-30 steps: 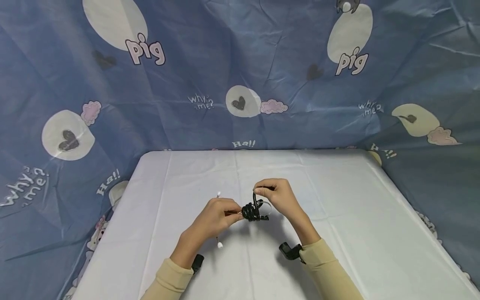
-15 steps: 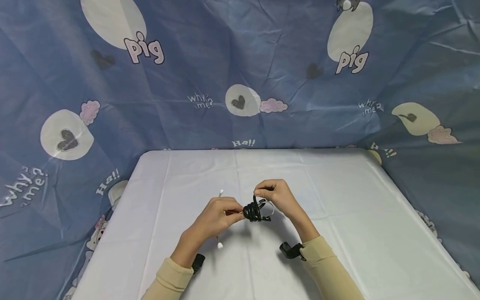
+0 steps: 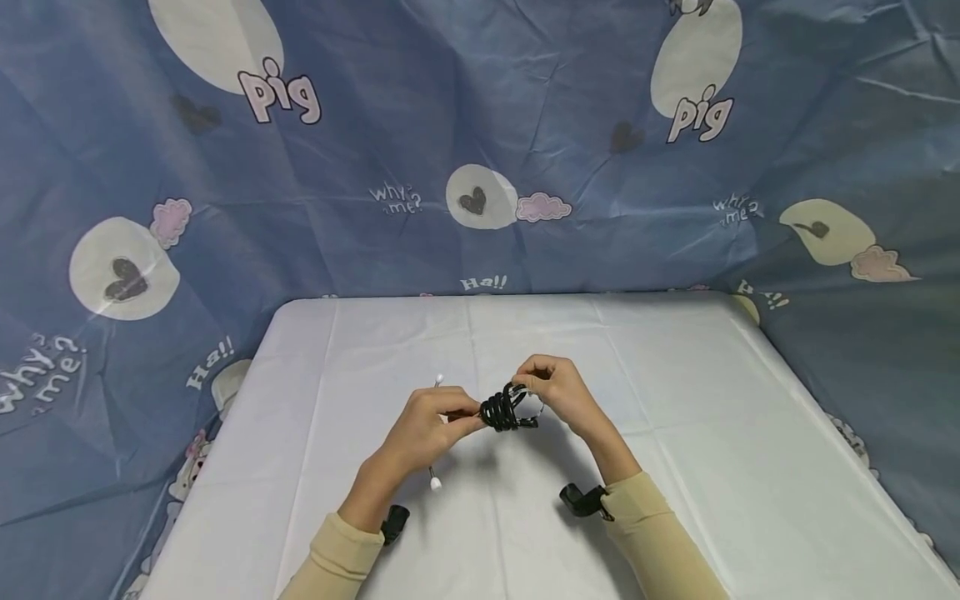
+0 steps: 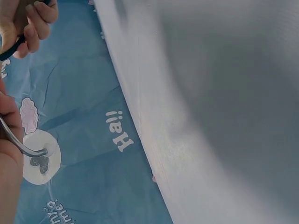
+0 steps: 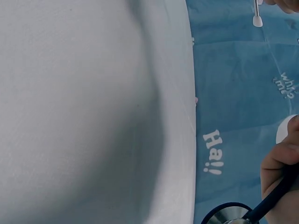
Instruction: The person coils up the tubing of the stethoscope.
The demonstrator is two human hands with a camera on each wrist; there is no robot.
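Both hands hold a stethoscope above the table, its black tubing [image 3: 497, 412] wound in several turns. My left hand [image 3: 429, 427] pinches the bundle at the earpiece side. White ear tips [image 3: 436, 482] stick out above and below that hand, and the left wrist view shows one bent metal ear tube [image 4: 23, 147]. At the other end of the coil, my right hand [image 3: 558, 390] pinches the tubing between thumb and fingers. The round chest piece [image 5: 229, 215] shows in the right wrist view, just below the right hand [image 5: 282, 170]. My fingers hide part of the tubing.
A white cloth covers the table [image 3: 360, 350] under my hands. Blue printed fabric [image 3: 420, 108] hangs behind it and along both sides. Black wrist cameras [image 3: 582, 502] sit at the sleeve cuffs.
The raised stretch of tubing between the coil and my right hand has shortened and now lies against the coil. The bundle has shifted up slightly, and the left hand keeps its hold.
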